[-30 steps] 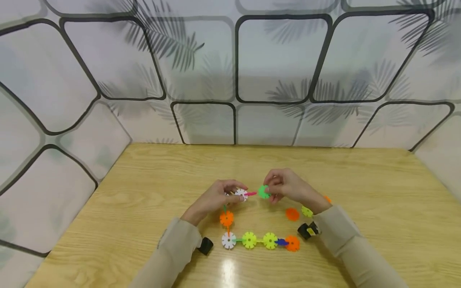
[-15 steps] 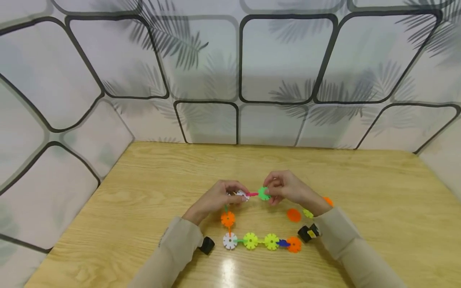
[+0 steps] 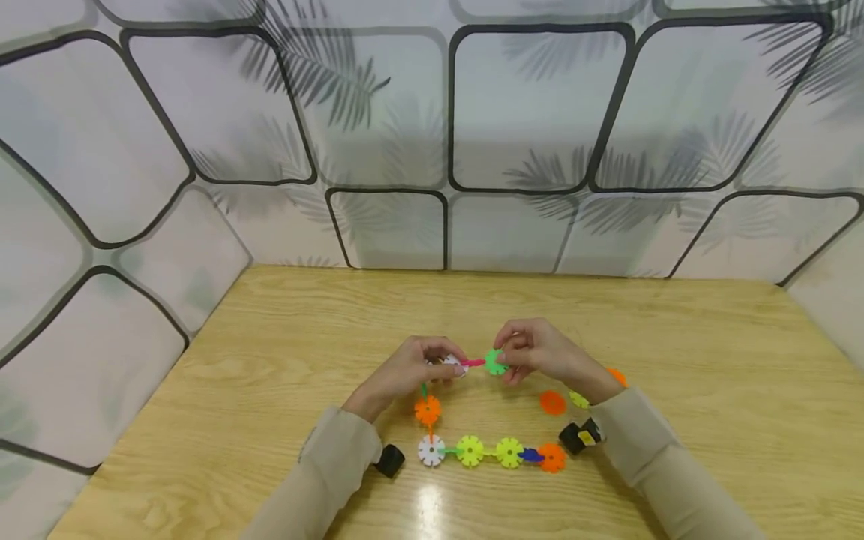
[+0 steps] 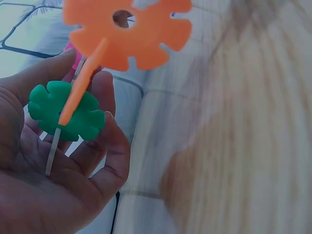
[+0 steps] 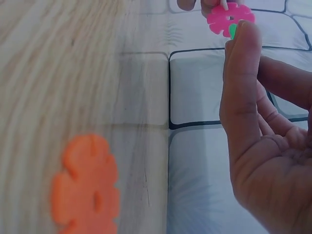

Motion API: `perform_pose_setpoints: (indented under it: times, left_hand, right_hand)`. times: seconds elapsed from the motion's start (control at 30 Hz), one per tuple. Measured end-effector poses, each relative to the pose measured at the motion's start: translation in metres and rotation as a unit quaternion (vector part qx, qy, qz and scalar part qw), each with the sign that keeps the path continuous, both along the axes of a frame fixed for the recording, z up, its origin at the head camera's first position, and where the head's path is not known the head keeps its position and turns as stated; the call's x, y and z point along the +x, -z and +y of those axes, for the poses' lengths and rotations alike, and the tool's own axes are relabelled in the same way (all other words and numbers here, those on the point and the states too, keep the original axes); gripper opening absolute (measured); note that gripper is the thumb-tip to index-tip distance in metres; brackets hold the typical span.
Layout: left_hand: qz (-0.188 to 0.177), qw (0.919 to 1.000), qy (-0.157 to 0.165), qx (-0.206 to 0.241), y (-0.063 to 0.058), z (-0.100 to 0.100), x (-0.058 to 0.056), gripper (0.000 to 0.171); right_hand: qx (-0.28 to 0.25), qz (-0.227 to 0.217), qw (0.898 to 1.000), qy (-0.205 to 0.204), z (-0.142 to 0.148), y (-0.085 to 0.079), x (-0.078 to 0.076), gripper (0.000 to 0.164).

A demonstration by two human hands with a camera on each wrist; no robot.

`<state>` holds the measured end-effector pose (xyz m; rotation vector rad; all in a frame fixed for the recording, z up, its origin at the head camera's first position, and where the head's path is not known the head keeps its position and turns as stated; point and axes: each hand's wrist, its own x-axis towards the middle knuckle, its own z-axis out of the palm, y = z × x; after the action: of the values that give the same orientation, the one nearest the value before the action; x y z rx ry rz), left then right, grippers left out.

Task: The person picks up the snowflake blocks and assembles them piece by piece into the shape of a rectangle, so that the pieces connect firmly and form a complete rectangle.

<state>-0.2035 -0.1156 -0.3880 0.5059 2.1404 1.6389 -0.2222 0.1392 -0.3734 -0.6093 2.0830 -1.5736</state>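
In the head view my left hand (image 3: 408,373) pinches a white notched disc (image 3: 457,365) between thumb and fingers. A pink disc (image 3: 475,362), seen edge-on, sticks out from it. The light green disc (image 3: 493,363) meets the pink one's right end, pinched by the thumb and fingers of my right hand (image 3: 540,354). In the right wrist view the pink disc (image 5: 229,20) shows beyond my right thumb, with only a sliver of light green visible. The linked chain runs down past a dark green disc (image 4: 44,105) and an orange disc (image 4: 151,41), below my left hand.
On the wooden table (image 3: 304,322) the chain turns at a white disc (image 3: 430,451). Yellow discs (image 3: 469,451) and a blue disc (image 3: 531,455) lead to an orange end disc (image 3: 552,457). Loose orange (image 3: 553,403) and yellow (image 3: 578,399) discs lie by my right forearm.
A small gap between the pink and light green discs has closed, and they now touch. Both hands stay almost in place, and the camera view has shifted slightly.
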Motion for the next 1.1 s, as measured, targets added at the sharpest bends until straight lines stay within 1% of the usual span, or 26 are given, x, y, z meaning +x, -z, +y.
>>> perform_pose_setpoints:
  times: [0.1, 0.23, 0.37, 0.47, 0.63, 0.87, 1.1]
  left_hand:
    - [0.003, 1.0, -0.003, 0.006, 0.0018, -0.0041, 0.0009, 0.016]
    - [0.003, 0.9999, 0.0, 0.017, 0.0009, -0.0007, -0.0005, 0.015]
    - [0.001, 0.9999, -0.002, 0.014, -0.0005, -0.0007, -0.0004, 0.016]
    - [-0.001, 0.9999, -0.002, 0.013, -0.0009, -0.0009, -0.0001, 0.016]
    - [-0.006, 0.9998, -0.013, 0.015, -0.0004, -0.0005, 0.0019, 0.015]
    - [-0.014, 0.9997, -0.012, 0.017, 0.0058, 0.0033, 0.004, 0.015]
    - [-0.007, 0.9996, -0.021, 0.015, 0.0021, 0.0022, 0.0033, 0.014]
  right_hand:
    - [-0.005, -0.004, 1.0, -0.006, -0.0041, 0.0002, -0.0016, 0.012]
    - [-0.013, -0.003, 1.0, -0.003, -0.0003, -0.0013, -0.0007, 0.014]
    - [-0.022, -0.001, 1.0, -0.008, 0.0002, -0.0017, -0.001, 0.014]
    - [-0.021, -0.001, 1.0, -0.007, -0.0001, -0.0004, -0.0013, 0.013]
    - [-0.015, -0.001, 1.0, -0.006, -0.0009, 0.0023, -0.0012, 0.012]
    - [-0.001, -0.008, 1.0, -0.002, 0.0011, 0.0035, 0.0021, 0.011]
    - [-0.01, 0.002, 1.0, -0.002, -0.0015, 0.0003, -0.0004, 0.012]
